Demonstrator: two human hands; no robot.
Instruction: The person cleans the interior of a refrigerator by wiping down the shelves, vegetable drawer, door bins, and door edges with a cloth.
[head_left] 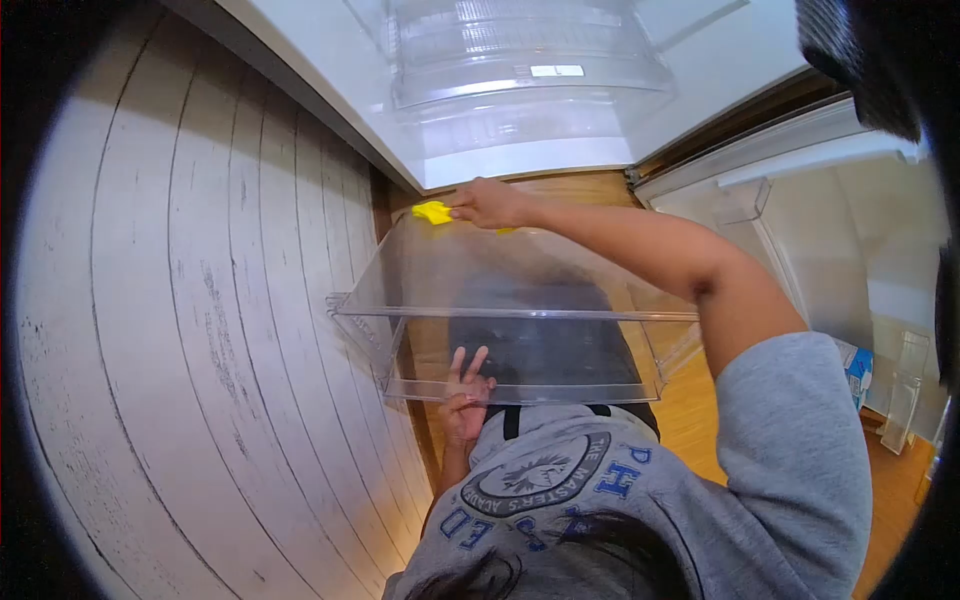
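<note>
A clear plastic fridge drawer [560, 345] is held across my lap, its far side tilted up toward the fridge. My right hand [492, 204] reaches over to the drawer's far left corner, fingers closed on a bright yellow cloth [433, 212] that lies against the plastic. A little more yellow shows below that hand. My left hand [465, 393] is at the near edge of the drawer, left of its middle. Two of its fingers stretch upward and the others curl at the edge, partly seen through the clear wall.
Ahead stands the open fridge [520, 165] with clear drawers [530, 85] inside. Its open door [830, 220] is on the right, with a blue and white carton [856, 370] near its lower part. A white plank wall [200, 300] runs close along the left. The floor [690, 440] is wooden.
</note>
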